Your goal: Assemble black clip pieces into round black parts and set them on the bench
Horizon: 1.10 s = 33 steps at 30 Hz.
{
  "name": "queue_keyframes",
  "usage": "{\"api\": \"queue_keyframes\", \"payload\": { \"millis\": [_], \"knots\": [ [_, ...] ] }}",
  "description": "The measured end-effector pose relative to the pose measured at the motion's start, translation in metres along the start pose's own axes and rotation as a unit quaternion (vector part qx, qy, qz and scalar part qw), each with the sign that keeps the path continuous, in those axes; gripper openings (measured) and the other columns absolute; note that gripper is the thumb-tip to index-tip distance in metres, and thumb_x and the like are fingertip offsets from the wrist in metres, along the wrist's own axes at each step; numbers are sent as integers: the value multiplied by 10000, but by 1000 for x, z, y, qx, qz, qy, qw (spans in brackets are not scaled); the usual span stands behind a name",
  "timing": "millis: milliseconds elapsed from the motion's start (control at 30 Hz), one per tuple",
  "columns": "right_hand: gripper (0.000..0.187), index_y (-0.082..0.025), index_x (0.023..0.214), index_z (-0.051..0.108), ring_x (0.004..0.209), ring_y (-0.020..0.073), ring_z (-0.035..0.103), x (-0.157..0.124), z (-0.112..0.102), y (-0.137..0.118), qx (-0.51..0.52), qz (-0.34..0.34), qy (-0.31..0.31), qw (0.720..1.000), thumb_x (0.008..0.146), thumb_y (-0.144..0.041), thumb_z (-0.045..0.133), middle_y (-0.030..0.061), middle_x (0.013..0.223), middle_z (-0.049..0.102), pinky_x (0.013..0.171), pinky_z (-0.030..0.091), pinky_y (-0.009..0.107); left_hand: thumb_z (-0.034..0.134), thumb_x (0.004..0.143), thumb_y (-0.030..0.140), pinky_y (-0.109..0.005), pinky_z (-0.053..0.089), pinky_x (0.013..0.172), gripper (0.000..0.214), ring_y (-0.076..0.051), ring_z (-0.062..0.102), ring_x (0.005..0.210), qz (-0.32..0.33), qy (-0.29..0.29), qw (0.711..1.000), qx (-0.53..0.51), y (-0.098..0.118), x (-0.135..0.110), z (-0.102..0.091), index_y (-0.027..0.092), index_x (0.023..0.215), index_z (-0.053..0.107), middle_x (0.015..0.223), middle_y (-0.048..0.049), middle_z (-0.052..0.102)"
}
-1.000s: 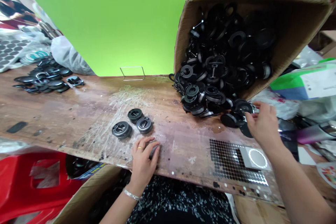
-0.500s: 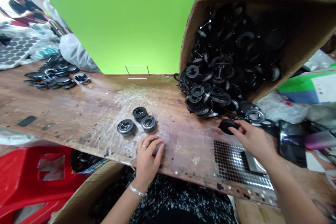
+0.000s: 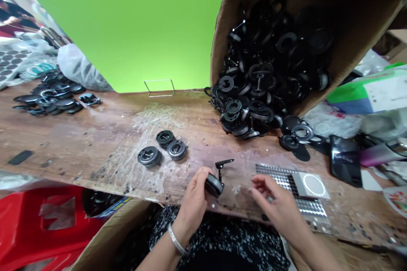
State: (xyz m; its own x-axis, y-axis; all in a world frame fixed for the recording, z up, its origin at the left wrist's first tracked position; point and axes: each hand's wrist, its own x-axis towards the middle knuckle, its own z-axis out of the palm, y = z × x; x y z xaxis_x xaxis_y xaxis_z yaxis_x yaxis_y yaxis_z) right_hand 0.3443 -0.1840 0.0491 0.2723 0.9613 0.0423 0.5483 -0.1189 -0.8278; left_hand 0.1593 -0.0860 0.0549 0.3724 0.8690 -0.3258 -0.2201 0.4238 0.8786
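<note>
My left hand (image 3: pixel 197 194) grips a round black disc with a folding arm (image 3: pixel 213 185), held on edge just above the table's front edge. Its thin hinged arm sticks up, bent at the top. To the right, my right hand (image 3: pixel 270 199) hovers with fingers loosely curled and thumb apart from them; no held part shows in it. Beside that hand lies a silver sheet of small round dots (image 3: pixel 280 176), partly covered by the hand. Stacked round black pieces (image 3: pixel 149 156) stand in a small group left of my left hand.
A tipped cardboard box (image 3: pixel 359 51) spills many black ring parts (image 3: pixel 254 112) onto the table. A block with a white ring (image 3: pixel 313 185) and a phone (image 3: pixel 346 161) lie right. Black discs (image 3: pixel 54 97) are heaped left; a green panel (image 3: pixel 133 29) stands behind; a red stool (image 3: pixel 28 220) is below.
My right hand has left the black disc by the box and come nearer my left hand. The left hand has lifted and now holds a disc with its arm unfolded. The view has shifted right.
</note>
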Motion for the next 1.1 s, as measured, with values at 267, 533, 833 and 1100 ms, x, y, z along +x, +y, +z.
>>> {"api": "queue_keyframes", "payload": {
  "millis": [267, 533, 833, 1100],
  "knots": [
    [148, -211, 834, 586, 736, 155, 589, -1, -10, 61, -203, -48, 0, 978, 909, -199, 458, 24, 858, 591, 686, 458, 280, 495, 875, 517, -219, 376, 454, 365, -123, 413, 547, -47, 33, 997, -44, 10, 0, -2, 193, 708, 513, 635, 22, 448],
    [129, -208, 742, 525, 695, 169, 554, 7, -1, 65, -293, -62, 16, 954, 840, -131, 489, 11, 777, 543, 649, 414, 291, 449, 898, 516, -216, 358, 506, 439, -109, 408, 516, 30, 81, 996, 12, 7, 3, 1, 183, 615, 490, 537, 20, 456],
    [87, -195, 810, 497, 894, 221, 515, -1, 6, 18, -228, -191, 93, 950, 861, -128, 515, 59, 887, 526, 801, 424, 373, 481, 866, 521, -221, 343, 478, 414, -109, 419, 486, 30, 125, 992, -1, 1, 5, -5, 184, 627, 520, 532, 25, 465],
    [166, -191, 794, 546, 1107, 261, 442, 3, 55, -62, -106, -276, 108, 949, 794, -26, 539, 79, 1062, 524, 942, 378, 474, 484, 864, 498, -231, 387, 537, 411, -113, 448, 501, 24, 134, 991, -4, 0, 3, 3, 188, 597, 526, 524, 23, 485]
  ]
}}
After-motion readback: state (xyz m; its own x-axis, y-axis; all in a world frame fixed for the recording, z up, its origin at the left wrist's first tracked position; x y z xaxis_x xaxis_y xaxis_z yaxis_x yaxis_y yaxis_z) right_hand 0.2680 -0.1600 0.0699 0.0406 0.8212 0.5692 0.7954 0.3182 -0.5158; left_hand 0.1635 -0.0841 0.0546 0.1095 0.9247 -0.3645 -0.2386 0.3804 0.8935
